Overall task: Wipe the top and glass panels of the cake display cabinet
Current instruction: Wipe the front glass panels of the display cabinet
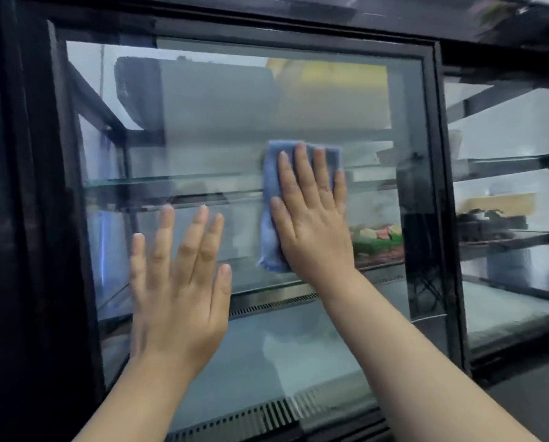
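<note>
Wiping the glass panel (203,106) at its middle: we press the blue cloth (269,218) flat under the right hand (311,221), fingers straight, while the left hand (177,282), spread and holding nothing, is raised to its left; we judge overlapping passes toward the black frame (439,186) avoid streaks

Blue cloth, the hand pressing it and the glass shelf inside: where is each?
blue cloth (270,185): head view, bare strip left of the fingers.
right hand (313,228): head view, back of the hand.
glass shelf (171,181): head view, its front edge, left of the cloth.
</note>
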A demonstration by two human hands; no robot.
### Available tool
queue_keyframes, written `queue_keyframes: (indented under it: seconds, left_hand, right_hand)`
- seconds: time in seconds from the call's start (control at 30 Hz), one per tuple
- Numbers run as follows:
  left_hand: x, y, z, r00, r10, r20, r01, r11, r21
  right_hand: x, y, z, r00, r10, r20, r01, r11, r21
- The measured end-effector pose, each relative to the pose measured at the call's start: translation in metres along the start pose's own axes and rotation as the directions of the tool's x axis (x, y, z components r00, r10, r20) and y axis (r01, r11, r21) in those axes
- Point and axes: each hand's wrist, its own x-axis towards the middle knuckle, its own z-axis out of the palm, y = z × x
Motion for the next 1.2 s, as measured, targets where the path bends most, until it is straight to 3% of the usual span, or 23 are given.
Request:
queue_keyframes:
  seconds: [0.07, 0.1, 0.13, 0.2, 0.27, 0.3, 0.4, 0.47, 0.53, 0.6, 0.63, 0.7, 0.77, 0.83, 0.9, 0.97, 1.0, 1.03, 1.1, 1.13, 1.17, 1.2]
  left_hand:
    - [0.003, 0.011, 0.006, 1.000, 0.025, 0.010, -0.025, 1.000, 0.013]
    - [0.003, 0.016, 0.009, 0.999, 0.041, 0.020, -0.042, 0.999, 0.029]
    - [0.003, 0.020, 0.011, 0.998, 0.051, 0.029, -0.052, 0.998, 0.046]
    - [0.003, 0.029, 0.015, 0.998, 0.052, 0.030, -0.054, 0.996, 0.066]
    - [0.000, 0.043, 0.020, 0.996, 0.083, 0.021, -0.084, 0.994, 0.066]
    - [-0.003, 0.051, 0.023, 0.994, 0.109, 0.024, -0.110, 0.992, 0.062]
    - [-0.009, 0.071, 0.033, 0.992, 0.119, 0.041, -0.122, 0.990, 0.069]
    - [-0.012, 0.075, 0.037, 0.993, 0.105, 0.049, -0.109, 0.990, 0.089]
    - [-0.011, 0.073, 0.038, 0.992, 0.111, 0.058, -0.117, 0.988, 0.102]
    - [-0.011, 0.073, 0.041, 0.990, 0.122, 0.066, -0.127, 0.988, 0.091]
    - [-0.010, 0.073, 0.042, 0.990, 0.123, 0.061, -0.128, 0.988, 0.087]
    - [-0.010, 0.074, 0.044, 0.990, 0.131, 0.045, -0.135, 0.985, 0.108]
    - [-0.011, 0.074, 0.045, 0.990, 0.138, 0.042, -0.142, 0.982, 0.123]
    - [-0.011, 0.074, 0.045, 0.989, 0.137, 0.060, -0.143, 0.983, 0.113]
    - [-0.011, 0.075, 0.043, 0.986, 0.140, 0.087, -0.150, 0.982, 0.116]
    - [-0.011, 0.075, 0.042, 0.985, 0.133, 0.112, -0.144, 0.984, 0.106]
    - [-0.011, 0.075, 0.041, 0.985, 0.126, 0.118, -0.137, 0.986, 0.098]
    - [-0.011, 0.074, 0.040, 0.985, 0.124, 0.117, -0.135, 0.987, 0.092]
    - [-0.016, 0.070, 0.036, 0.985, 0.140, 0.100, -0.148, 0.985, 0.083]
    - [-0.024, 0.066, 0.032, 0.985, 0.146, 0.087, -0.153, 0.984, 0.089]
    - [-0.035, 0.059, 0.028, 0.987, 0.139, 0.076, -0.146, 0.984, 0.102]
    - [-0.051, 0.052, 0.023, 0.991, 0.114, 0.072, -0.121, 0.986, 0.116]
  right_hand:
    - [-0.031, 0.014, -0.005, 0.963, -0.259, 0.080, 0.261, 0.965, -0.019]
    - [-0.039, 0.037, -0.009, 0.943, -0.310, 0.122, 0.315, 0.949, -0.024]
    - [-0.039, 0.063, -0.012, 0.952, -0.278, 0.130, 0.286, 0.957, -0.045]
    - [-0.018, 0.109, -0.018, 0.997, 0.030, 0.073, -0.024, 0.997, -0.072]
    - [0.006, 0.119, -0.021, 0.943, 0.333, 0.011, -0.332, 0.942, -0.054]
    - [0.007, 0.108, -0.017, 0.929, 0.370, -0.003, -0.369, 0.928, -0.048]
    - [-0.044, 0.074, -0.012, 0.996, 0.074, 0.055, -0.073, 0.997, -0.006]
    - [-0.090, 0.096, -0.017, 0.992, -0.004, 0.126, 0.008, 1.000, -0.030]
    - [-0.093, 0.133, -0.021, 0.979, 0.172, 0.107, -0.168, 0.985, -0.040]
    - [-0.072, 0.146, -0.023, 0.910, 0.412, 0.048, -0.410, 0.911, -0.041]
    - [-0.064, 0.140, -0.021, 0.885, 0.464, 0.037, -0.463, 0.886, -0.035]
    - [-0.077, 0.113, -0.016, 0.927, 0.371, 0.060, -0.371, 0.928, -0.006]
    - [-0.128, 0.100, -0.015, 0.978, 0.164, 0.128, -0.165, 0.986, -0.004]
    - [-0.178, 0.117, -0.019, 0.982, 0.074, 0.175, -0.072, 0.997, -0.019]
    - [-0.180, 0.135, -0.019, 0.959, 0.229, 0.169, -0.229, 0.973, -0.022]
    - [-0.159, 0.123, -0.016, 0.891, 0.437, 0.125, -0.439, 0.898, -0.016]
    - [-0.154, 0.107, -0.014, 0.880, 0.461, 0.118, -0.463, 0.886, -0.006]
    - [-0.157, 0.091, -0.012, 0.908, 0.397, 0.132, -0.400, 0.917, -0.004]
    - [-0.190, 0.071, -0.012, 0.980, 0.071, 0.187, -0.073, 0.997, 0.004]
    - [-0.206, 0.074, -0.014, 0.977, -0.068, 0.200, 0.068, 0.998, 0.011]
    - [-0.213, 0.082, -0.015, 0.973, -0.115, 0.199, 0.115, 0.993, 0.014]
    - [-0.208, 0.086, -0.013, 0.981, -0.069, 0.181, 0.071, 0.997, -0.006]
